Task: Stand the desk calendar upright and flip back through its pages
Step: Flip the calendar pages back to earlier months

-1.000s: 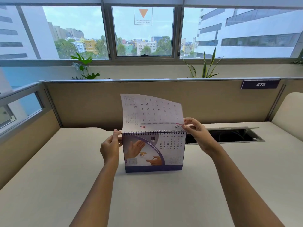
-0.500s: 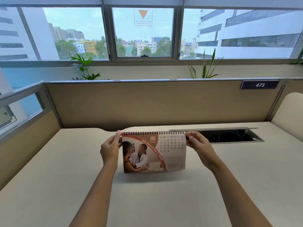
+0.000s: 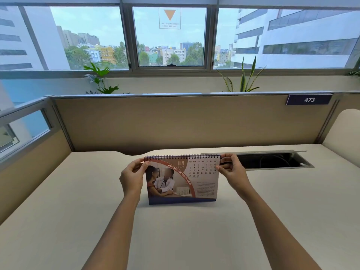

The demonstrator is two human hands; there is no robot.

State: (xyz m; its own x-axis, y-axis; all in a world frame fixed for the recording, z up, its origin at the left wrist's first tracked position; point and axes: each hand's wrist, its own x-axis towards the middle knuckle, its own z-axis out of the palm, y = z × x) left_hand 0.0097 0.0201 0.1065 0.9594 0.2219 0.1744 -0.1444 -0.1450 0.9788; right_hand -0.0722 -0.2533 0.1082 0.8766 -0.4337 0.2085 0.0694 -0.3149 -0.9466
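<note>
Flipped over since a second ago: July page gone, June page now facing. Desk calendar [image 3: 182,180] upright mid-table [image 3: 78,211], long axis left to right. Left hand [image 3: 132,177] and right hand [image 3: 232,170] pinching opposite top corners at the spiral; right hand likely nearer next page edge.

The desk calendar [image 3: 182,180] stands up on the pale desk [image 3: 194,240] with its wire rings along the top, and its front page says JUN 2026, with a picture on the left and the days on the right.
</note>
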